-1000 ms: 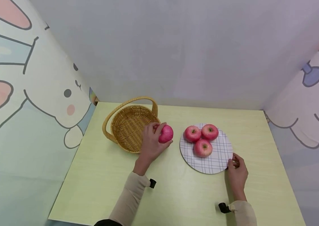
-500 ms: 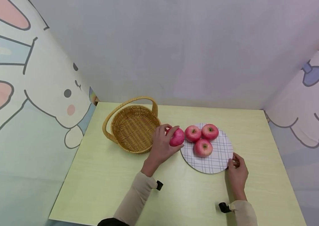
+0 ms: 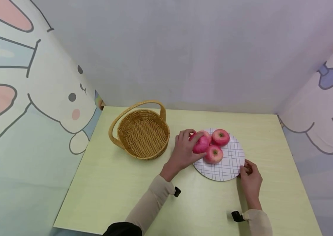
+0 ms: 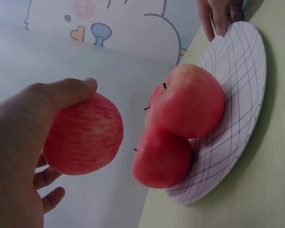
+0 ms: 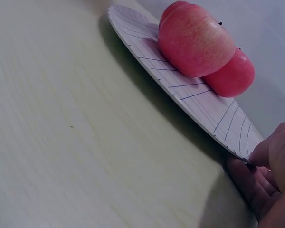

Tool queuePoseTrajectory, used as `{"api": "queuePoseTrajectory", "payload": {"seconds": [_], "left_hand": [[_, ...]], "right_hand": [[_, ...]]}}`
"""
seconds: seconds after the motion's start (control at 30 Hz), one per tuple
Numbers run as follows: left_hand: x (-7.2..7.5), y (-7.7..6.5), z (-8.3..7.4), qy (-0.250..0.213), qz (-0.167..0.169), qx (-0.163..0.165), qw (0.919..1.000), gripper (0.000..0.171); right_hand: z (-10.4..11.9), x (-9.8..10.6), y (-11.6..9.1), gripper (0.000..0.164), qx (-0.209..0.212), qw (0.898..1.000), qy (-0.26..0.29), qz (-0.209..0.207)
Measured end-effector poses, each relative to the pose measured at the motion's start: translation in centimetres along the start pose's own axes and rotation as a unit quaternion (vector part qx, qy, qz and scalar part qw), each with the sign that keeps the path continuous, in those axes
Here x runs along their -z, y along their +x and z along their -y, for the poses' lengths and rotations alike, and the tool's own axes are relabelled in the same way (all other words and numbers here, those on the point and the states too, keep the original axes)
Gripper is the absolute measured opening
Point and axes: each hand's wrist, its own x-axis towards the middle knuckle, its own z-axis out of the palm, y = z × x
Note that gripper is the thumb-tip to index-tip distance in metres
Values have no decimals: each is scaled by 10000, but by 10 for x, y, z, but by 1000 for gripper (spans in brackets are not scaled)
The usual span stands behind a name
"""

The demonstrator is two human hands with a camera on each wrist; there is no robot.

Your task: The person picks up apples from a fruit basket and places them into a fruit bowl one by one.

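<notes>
My left hand (image 3: 185, 151) grips a red apple (image 4: 85, 135) between thumb and fingers, raised above the left side of a round plate. In the left wrist view this apple is apart from those on the plate. The white plate (image 3: 232, 164) has a dark grid pattern. On it sit three more apples, grouped together: one at the back right (image 3: 220, 137), a front apple (image 3: 213, 154), and a left one partly hidden behind the held apple. My right hand (image 3: 251, 183) pinches the plate's right front rim, thumb on top and fingers beneath, seen closely in the right wrist view.
A round wicker basket (image 3: 143, 136) with an arched handle stands to the left of the plate, with nothing in it. The pale table (image 3: 119, 190) meets a plain grey wall at the back. Cartoon-printed walls (image 3: 51, 98) rise at both sides.
My left hand has carried the apple rightward from the basket's right rim to over the plate's left side. The right hand keeps its hold on the rim; basket and plate have stayed put.
</notes>
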Motion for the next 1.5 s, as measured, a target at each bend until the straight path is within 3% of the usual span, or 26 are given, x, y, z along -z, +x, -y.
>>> {"api": "queuePoseTrajectory", "payload": {"seconds": [0.43, 0.83, 1.03, 1.2, 1.5], "left_hand": [[-17, 19, -31, 251, 231, -459, 9984, 73], [-44, 31, -51, 233, 905, -580, 9939, 79], [-55, 39, -63, 197, 1062, -670, 9919, 78], [-64, 44, -72, 360, 1255, -691, 9890, 77], [-78, 49, -83, 1044, 1488, -795, 9801, 76]], "right_hand": [[0, 10, 5, 43, -185, 9994, 141, 238], [-8, 8, 1, 42, -119, 9989, 435, 155], [-9, 6, -2, 43, -123, 9989, 424, 141], [-8, 5, -3, 44, -202, 9986, 478, 124], [-6, 2, -2, 44, -177, 9979, 622, 95]]}}
